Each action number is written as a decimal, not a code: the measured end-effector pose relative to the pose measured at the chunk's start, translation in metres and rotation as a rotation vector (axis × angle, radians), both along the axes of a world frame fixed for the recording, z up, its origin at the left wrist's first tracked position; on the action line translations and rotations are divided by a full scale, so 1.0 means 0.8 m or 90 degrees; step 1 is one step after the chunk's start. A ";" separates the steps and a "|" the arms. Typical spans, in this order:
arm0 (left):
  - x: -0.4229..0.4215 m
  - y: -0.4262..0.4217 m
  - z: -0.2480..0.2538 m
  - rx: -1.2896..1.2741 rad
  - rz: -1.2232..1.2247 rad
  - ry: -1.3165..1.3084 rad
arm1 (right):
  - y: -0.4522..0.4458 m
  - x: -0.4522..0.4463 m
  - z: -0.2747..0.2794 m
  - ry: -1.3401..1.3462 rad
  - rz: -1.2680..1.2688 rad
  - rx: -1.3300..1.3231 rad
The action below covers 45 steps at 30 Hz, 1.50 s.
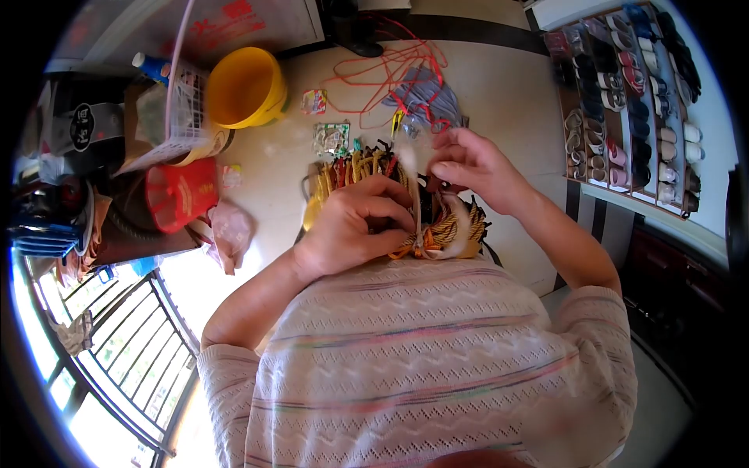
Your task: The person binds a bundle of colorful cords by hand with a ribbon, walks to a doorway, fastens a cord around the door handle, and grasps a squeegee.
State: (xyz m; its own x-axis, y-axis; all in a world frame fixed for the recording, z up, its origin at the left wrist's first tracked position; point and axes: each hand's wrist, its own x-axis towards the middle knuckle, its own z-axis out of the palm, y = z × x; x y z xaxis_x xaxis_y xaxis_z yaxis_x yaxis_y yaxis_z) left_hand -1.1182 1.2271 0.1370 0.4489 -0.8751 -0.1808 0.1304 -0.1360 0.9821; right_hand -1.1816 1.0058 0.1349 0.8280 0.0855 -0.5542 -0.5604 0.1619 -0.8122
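Cord bundle (446, 232), multicoloured: close before the wearer's knitted top (437, 351). Left hand (360, 222): fingers bent onto the bundle, grasp undeterminable. Right hand (477, 168): thumb and fingers curled over its right end, hold unclear. Probable hazard: tangling, caused by crowded strands (362, 168).

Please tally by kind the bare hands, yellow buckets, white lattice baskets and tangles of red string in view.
Hands: 2 (left hand, right hand)
Yellow bucket: 1
White lattice basket: 1
Red string tangle: 1
Total: 5
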 end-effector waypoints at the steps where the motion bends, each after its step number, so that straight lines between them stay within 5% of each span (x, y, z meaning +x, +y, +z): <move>1: 0.003 -0.001 0.006 0.007 -0.018 -0.030 | -0.006 -0.007 -0.003 0.024 0.016 -0.012; 9: 0.003 -0.010 0.009 -0.018 -0.058 -0.202 | 0.006 -0.027 0.016 -0.173 0.284 -0.137; 19: -0.005 -0.013 0.005 -0.022 -0.016 -0.229 | 0.014 -0.027 0.020 -0.289 0.334 -0.268; 27: 0.001 -0.008 0.005 -0.016 -0.074 -0.163 | 0.010 -0.013 0.010 -0.092 0.365 -0.010; 45: 0.002 -0.009 0.008 -0.016 -0.075 -0.225 | 0.018 -0.007 0.009 -0.041 0.380 -0.025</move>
State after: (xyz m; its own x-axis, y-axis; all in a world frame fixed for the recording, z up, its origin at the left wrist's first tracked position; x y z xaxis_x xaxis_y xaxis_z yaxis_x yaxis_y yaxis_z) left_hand -1.1165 1.2196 0.1435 0.3760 -0.9265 -0.0102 -0.2321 -0.1049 0.9670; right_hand -1.1869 1.0205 0.1423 0.6754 0.5261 -0.5167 -0.4946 -0.1965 -0.8466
